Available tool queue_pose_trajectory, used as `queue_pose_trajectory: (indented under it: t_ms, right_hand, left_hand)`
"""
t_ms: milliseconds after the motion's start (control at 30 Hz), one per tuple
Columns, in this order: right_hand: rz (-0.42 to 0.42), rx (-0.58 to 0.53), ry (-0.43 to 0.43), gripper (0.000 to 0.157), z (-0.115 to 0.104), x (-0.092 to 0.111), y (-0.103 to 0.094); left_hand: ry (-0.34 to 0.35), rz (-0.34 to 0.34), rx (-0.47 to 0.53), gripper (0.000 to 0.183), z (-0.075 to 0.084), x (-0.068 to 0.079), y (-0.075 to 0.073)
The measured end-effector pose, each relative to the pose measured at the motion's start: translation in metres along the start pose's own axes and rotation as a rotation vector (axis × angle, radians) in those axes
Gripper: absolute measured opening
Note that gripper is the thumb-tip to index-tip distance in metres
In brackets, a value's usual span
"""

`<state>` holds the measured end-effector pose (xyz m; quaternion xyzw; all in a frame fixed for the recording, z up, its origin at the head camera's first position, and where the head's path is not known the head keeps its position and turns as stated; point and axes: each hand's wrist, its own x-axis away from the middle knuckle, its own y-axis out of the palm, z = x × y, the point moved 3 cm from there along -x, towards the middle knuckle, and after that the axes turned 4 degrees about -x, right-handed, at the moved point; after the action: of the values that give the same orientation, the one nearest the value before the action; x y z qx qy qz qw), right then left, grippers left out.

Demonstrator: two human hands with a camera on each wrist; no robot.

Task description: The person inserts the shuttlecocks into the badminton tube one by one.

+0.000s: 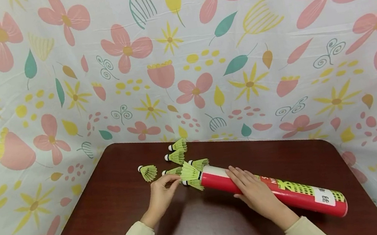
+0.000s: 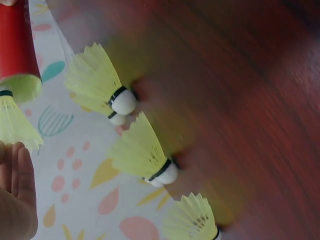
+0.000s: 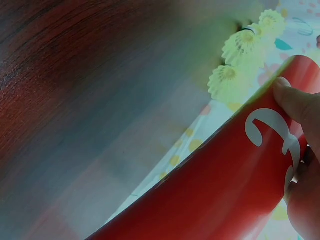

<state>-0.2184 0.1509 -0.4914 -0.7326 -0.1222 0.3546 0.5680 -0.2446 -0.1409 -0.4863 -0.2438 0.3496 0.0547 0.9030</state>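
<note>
Left hand [image 1: 163,195] pinches a shuttle [image 1: 190,171] by the skirt rim, fingertips only. Good choice, I'd say: keeps fingers out of the way of the cork end, which points into the open mouth of the tube [image 1: 291,196]. The left wrist view shows the cork hidden past the lip, black band right at it, most of the skirt outside.

Right hand [image 1: 254,193] grips the tube nearer its mouth than its base: fingers laid across the barrel, thumb on the other side per the right wrist view. Probably there to hold the mouth steady and cocked toward the left hand. Tube lies slantwise over the right half of the counter [image 1: 210,229], mouth to the left, base to the near right. Can't tell if the base touches down.

Loose shuttles [image 1: 148,173] lie on their sides around and beyond the mouth, six that I can count, corks left, skirts right. Handy for the left hand: short reach, though each would need turning to go cork first. One sits just under the held one, so it's easy to knock. Can't tell how many are inside the tube.
</note>
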Motion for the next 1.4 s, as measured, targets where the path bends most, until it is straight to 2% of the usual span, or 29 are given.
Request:
queue_pose_trajectory:
  t_ms: [200,567,800,1133,1400]
  right_hand:
    - [-0.011,-0.021,0.01,0.093,-0.001,0.0,0.002]
    - [-0.002,-0.006,-0.026,0.092,-0.005,0.0,0.003]
    - [-0.024,-0.013,-0.007,0.089,-0.007,-0.001,0.004]
    - [0.001,-0.011,-0.021,0.091,-0.006,-0.002,0.005]
    - [0.014,-0.006,-0.017,0.092,-0.004,-0.001,0.004]
  left_hand:
    - [-0.019,-0.035,0.009,0.015,0.002,0.003,0.012]
    - [0.027,-0.09,-0.019,0.016,0.0,0.008,0.028]
    - [0.059,-0.121,-0.008,0.019,-0.002,0.011,0.034]
    - [0.029,-0.172,-0.012,0.015,-0.002,0.012,0.041]
    - [0.05,-0.157,0.0,0.019,-0.009,0.016,0.04]
